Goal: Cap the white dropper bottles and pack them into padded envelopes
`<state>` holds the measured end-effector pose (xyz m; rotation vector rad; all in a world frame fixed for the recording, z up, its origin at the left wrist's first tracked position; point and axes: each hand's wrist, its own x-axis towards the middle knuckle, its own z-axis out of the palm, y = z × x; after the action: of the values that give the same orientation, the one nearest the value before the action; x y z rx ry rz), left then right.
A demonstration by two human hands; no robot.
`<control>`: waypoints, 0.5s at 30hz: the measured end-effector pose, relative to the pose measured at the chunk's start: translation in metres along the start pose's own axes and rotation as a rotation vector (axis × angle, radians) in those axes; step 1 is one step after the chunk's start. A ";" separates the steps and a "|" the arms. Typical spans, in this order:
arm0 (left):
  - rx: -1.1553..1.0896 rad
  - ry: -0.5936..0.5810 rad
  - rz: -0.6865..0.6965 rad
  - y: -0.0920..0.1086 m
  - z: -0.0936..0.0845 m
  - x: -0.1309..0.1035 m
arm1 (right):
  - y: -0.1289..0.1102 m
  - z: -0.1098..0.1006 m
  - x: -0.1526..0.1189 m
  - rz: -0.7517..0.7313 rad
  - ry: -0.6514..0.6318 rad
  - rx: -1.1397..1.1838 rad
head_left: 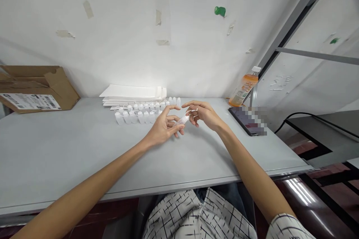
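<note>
A small translucent white squeeze bottle (pixel 183 120) lies tilted in my left hand (pixel 162 126), pinched between thumb and fingers, its narrow tip pointing up and right. My right hand (pixel 204 115) is at that tip, fingers curled around a thin white strip (pixel 193 110). Whether the strip is joined to the bottle I cannot tell. Behind my left hand, several similar small white bottles (pixel 141 117) stand upright in rows on the grey table (pixel 84 149). My left hand partly hides the nearest ones.
A stack of white flat sheets or boxes (pixel 131 91) lies behind the bottles, against the wall. An open cardboard box (pixel 30 82) sits at the far left. To the right are an orange drink bottle (pixel 245 86) and a phone (pixel 246 121). The table's front edge runs before my lap.
</note>
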<state>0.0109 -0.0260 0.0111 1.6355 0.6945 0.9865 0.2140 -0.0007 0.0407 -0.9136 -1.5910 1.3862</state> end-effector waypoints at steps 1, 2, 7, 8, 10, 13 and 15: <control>0.001 0.007 -0.010 0.000 0.000 0.000 | -0.001 -0.001 0.000 -0.012 0.012 0.023; 0.005 0.014 -0.022 -0.001 -0.001 0.000 | -0.002 -0.002 0.000 -0.024 0.022 0.043; 0.019 0.031 -0.071 -0.002 0.000 0.000 | -0.004 -0.008 -0.002 -0.072 0.017 0.081; 0.020 0.031 -0.076 -0.003 0.000 0.000 | -0.005 -0.008 -0.002 -0.078 0.013 0.070; 0.023 0.033 -0.080 -0.004 0.000 0.000 | -0.004 -0.008 -0.003 -0.094 0.014 0.035; 0.036 0.035 -0.068 -0.006 0.000 0.000 | -0.004 -0.006 -0.004 -0.109 0.017 -0.012; 0.041 0.035 -0.058 -0.007 -0.001 -0.001 | -0.004 -0.006 -0.004 -0.108 0.013 -0.031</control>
<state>0.0100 -0.0239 0.0039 1.6282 0.7864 0.9666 0.2206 -0.0022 0.0444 -0.8402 -1.6323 1.2816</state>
